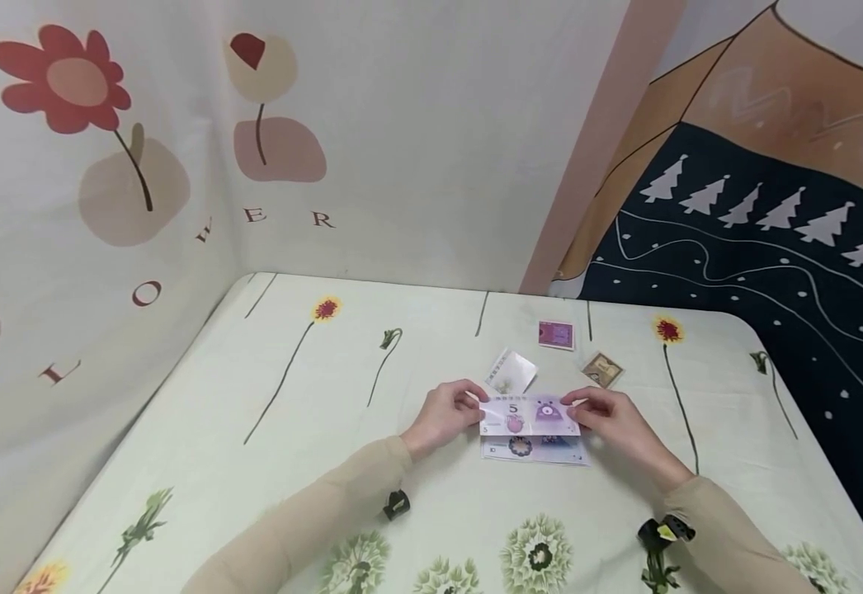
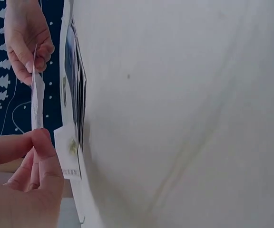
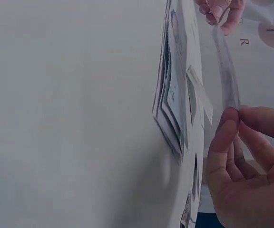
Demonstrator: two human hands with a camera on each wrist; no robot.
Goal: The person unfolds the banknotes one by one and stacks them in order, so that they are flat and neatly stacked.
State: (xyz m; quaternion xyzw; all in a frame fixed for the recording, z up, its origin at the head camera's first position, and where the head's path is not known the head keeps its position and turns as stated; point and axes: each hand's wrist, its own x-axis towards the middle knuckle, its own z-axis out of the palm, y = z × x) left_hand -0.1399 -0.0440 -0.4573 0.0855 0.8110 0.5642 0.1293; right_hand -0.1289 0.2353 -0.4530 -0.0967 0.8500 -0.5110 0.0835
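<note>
Between both hands a purple play banknote (image 1: 528, 418), printed with a 5 and a cartoon monster, is held up by its ends. My left hand (image 1: 445, 418) pinches its left end between thumb and fingers; my right hand (image 1: 619, 425) pinches the right end. Seen edge-on in the left wrist view, the banknote (image 2: 38, 102) stands apart from the table. Below it lies a small stack of play banknotes (image 1: 535, 450), partly hidden by the held one. The right wrist view shows several layers in this stack (image 3: 172, 95), with spread edges.
Beyond the hands lie a pale folded note (image 1: 513, 371), a magenta note (image 1: 556, 335) and a brown note (image 1: 603, 370). A flower-printed cloth (image 1: 201, 462) covers the table. Printed curtains (image 1: 417, 148) stand behind the table and along its left.
</note>
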